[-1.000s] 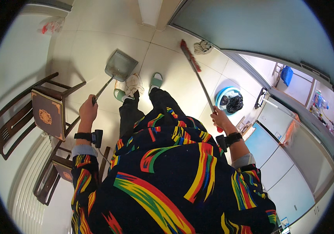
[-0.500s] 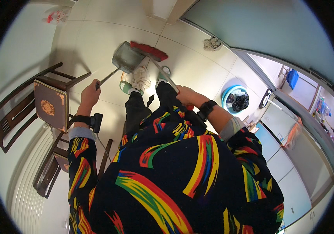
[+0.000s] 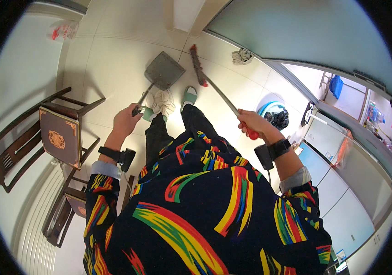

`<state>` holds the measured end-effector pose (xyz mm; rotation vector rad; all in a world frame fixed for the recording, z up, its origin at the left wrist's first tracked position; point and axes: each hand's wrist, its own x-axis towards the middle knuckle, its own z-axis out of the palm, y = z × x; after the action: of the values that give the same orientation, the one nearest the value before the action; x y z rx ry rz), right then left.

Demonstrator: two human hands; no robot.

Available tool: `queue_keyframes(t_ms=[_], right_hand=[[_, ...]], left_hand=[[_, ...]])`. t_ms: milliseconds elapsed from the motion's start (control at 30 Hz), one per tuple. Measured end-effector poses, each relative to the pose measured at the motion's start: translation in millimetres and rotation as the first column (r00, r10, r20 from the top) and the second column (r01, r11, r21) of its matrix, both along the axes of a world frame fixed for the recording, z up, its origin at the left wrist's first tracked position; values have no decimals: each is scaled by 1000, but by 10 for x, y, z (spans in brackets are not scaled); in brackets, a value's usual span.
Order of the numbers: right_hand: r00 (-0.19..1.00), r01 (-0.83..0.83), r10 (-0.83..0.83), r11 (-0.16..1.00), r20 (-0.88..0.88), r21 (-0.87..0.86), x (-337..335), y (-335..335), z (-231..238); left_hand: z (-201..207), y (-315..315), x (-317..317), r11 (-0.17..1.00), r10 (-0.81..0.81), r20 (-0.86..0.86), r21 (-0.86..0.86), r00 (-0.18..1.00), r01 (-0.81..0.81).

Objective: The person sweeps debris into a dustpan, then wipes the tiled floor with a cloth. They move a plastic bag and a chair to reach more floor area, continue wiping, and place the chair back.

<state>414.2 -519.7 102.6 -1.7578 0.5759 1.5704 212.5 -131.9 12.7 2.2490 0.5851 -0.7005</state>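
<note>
My left hand [image 3: 126, 120] is wrapped round the dark handle of a grey dustpan [image 3: 164, 70], whose pan lies out ahead of my feet. In my right hand [image 3: 254, 123] is the pale stick of a broom [image 3: 197, 66], its red end showing below my fingers. The red and dark bristle head points away from me, to the right of the pan and apart from it. A crumpled whitish cloth [image 3: 162, 101] rests between my green slippers, just below the pan; part of the left slipper [image 3: 147, 114] is hidden by it.
Dark wooden chairs [image 3: 60, 134] stand along the left wall. On the right are a blue bin [image 3: 269, 107] with a black bag and a crumpled greyish cloth [image 3: 242, 57] beside the glass door frame. A pale cabinet [image 3: 331, 151] stands farther right. Tiled floor [image 3: 122, 50] spreads ahead.
The broom has swung away from the dustpan to the right, its head now apart from it. My right hand moved right and outward. My left hand and the dustpan shifted right.
</note>
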Motion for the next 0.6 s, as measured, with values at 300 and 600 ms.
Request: queue_keyframes(t_ms=[300,600], right_hand=[[968,243,-248,965,40,101,765,-253,-367],[383,-855,840,480,386,-197,221,-521,-1570]], left_hand=[[-161,-803,1265,978,-157,123,-115,980,172],[164,-662,845,997,-18,97,-77,995,25]])
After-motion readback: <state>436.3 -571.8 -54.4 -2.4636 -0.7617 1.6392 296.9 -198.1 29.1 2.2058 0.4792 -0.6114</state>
